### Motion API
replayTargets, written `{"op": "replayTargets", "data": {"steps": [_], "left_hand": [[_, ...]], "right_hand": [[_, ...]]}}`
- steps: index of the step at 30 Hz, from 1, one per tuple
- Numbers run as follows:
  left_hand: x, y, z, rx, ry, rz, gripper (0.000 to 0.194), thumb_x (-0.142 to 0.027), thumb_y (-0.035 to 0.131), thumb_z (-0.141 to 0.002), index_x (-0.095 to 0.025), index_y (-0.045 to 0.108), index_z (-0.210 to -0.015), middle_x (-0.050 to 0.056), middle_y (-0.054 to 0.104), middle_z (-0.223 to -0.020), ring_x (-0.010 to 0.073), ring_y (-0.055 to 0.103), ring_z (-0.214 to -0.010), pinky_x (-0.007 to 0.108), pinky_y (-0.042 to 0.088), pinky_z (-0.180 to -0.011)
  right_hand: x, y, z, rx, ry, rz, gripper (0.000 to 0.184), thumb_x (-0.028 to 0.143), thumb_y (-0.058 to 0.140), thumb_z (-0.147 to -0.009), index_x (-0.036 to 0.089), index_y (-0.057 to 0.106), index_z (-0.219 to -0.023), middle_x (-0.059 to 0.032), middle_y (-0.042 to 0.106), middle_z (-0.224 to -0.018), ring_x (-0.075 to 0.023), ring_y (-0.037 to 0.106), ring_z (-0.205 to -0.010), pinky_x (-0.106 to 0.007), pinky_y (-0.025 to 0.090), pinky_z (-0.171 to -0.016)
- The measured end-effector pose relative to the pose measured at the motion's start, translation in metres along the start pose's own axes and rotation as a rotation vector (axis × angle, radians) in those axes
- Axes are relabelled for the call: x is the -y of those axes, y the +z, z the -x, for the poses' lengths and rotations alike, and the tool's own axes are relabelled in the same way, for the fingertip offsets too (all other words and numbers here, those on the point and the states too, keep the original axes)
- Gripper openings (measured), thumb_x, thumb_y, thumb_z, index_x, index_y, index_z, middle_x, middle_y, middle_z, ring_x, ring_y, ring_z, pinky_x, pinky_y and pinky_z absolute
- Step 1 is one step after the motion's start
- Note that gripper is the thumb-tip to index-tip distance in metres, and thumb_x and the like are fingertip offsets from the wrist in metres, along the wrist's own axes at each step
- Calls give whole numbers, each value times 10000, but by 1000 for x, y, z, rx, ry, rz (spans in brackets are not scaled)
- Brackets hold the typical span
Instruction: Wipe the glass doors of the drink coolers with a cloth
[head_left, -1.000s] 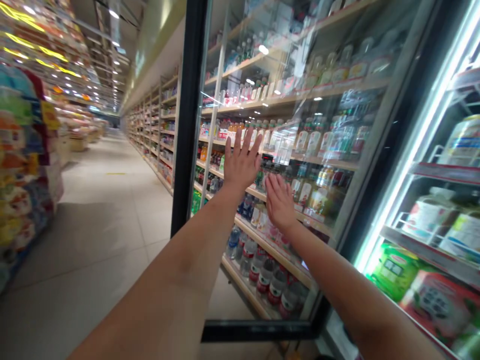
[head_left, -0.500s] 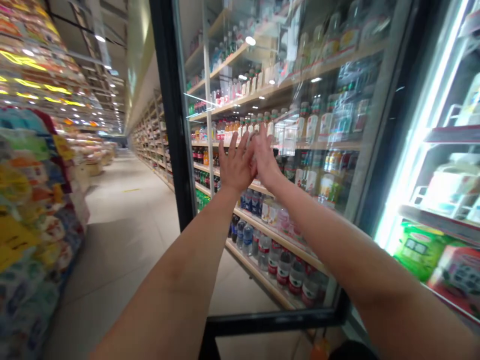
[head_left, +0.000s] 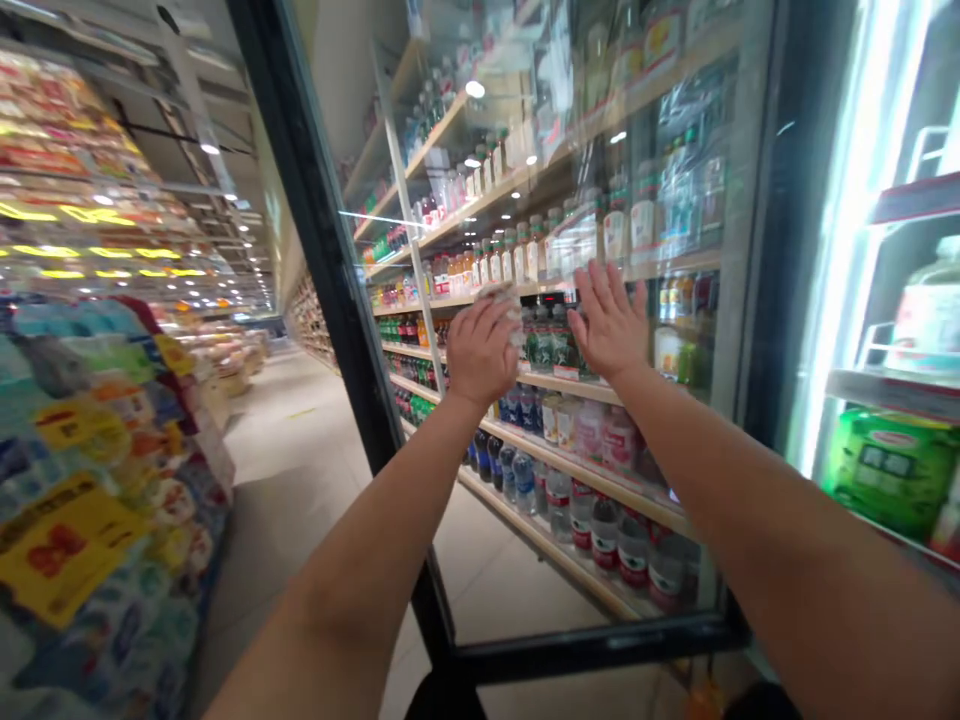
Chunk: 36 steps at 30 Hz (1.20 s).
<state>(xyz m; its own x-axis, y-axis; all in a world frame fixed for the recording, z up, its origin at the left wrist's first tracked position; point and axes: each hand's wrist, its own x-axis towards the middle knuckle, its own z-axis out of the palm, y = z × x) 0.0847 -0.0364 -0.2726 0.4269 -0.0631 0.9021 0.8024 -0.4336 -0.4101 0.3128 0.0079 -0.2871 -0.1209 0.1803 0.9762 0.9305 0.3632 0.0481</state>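
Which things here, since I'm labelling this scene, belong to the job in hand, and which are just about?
Job in hand:
left hand, holding
crumpled wad;
right hand, open;
glass door

Just about:
bottles;
green packet;
yellow sign

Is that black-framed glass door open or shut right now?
Open: the glass door stands swung out from the lit cooler shelves, and floor and bottle shelves show through its pane.

A pale tiled floor stretched at eight o'clock as yellow lights (somewhat blurred) glowed toward ten and a white light strip blazed at two.
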Motion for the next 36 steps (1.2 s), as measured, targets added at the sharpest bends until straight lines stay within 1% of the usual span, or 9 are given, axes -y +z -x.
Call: {"op": "replayTargets", "data": {"steps": [6,10,15,20,23,27,30,33,36], "left_hand": [[-21,19,-17,-24,-27,-36,380,-108,406,-965,-130,553,-1314,158,563,-1390,276,391,-1443,483,338,-1218],[-22,39,-62,193,81,-10,511,-67,331,-974,-126,468,-1462,116,393,-1590,237,184,-1543,449,194,-1287],[-31,55,-110,322,93,-24,578,-88,341,-955,-99,418,-1528,95,346,-1622,243,174,-1545,444,128,-1294],[-44,52,-85,341,143,-68,553,-160,336,-1002,-104,403,-1548,69,304,-1645,247,139,-1552,443,77,-1303],[-20,39,-81,379,232,-39,546,-150,371,-993,-171,435,-1534,4,346,-1629,180,148,-1549,375,93,-1308],[31,12,-77,165,-64,-111,560,-152,356,-1004,-120,347,-1563,29,298,-1650,201,4,-1562,485,45,-1310],[47,-5,-45,38,-238,-161,555,-263,241,-1077,-52,215,-1590,72,177,-1684,267,-98,-1551,553,-7,-1293],[43,-15,-9,40,-264,-161,575,-368,196,-1090,-60,310,-1563,109,257,-1658,270,0,-1561,520,63,-1301],[46,-19,-9,94,-235,-135,558,-385,256,-1077,-93,403,-1529,123,338,-1623,274,138,-1552,535,137,-1298]], "right_hand": [[1,2,3,-94,234,-35,585,313,266,-1022,181,319,-1589,-96,319,-1643,-271,249,-1539,-653,138,-1230],[-1,2,5,-22,151,-8,638,354,272,-1024,111,235,-1613,-157,221,-1670,-310,153,-1563,-663,114,-1230],[-10,-1,11,55,-15,11,691,476,291,-1039,89,238,-1609,-191,161,-1678,-368,47,-1568,-695,77,-1213],[-14,0,15,55,-39,7,686,495,294,-1046,106,254,-1610,-172,166,-1682,-363,62,-1567,-675,75,-1224],[-14,1,15,42,-29,3,684,503,297,-1048,118,254,-1612,-164,169,-1683,-358,82,-1565,-661,87,-1230],[-13,2,16,43,-17,-23,678,525,282,-1051,154,240,-1617,-137,164,-1689,-327,79,-1570,-636,105,-1241],[-13,2,17,46,-20,-26,678,528,279,-1054,155,232,-1618,-131,160,-1691,-327,82,-1570,-638,109,-1241],[-12,1,17,51,-14,-34,679,525,278,-1055,150,225,-1619,-133,155,-1691,-333,73,-1570,-649,104,-1239],[-11,1,17,53,-8,-46,674,523,279,-1056,159,222,-1621,-123,155,-1693,-321,62,-1574,-640,95,-1246]]}}
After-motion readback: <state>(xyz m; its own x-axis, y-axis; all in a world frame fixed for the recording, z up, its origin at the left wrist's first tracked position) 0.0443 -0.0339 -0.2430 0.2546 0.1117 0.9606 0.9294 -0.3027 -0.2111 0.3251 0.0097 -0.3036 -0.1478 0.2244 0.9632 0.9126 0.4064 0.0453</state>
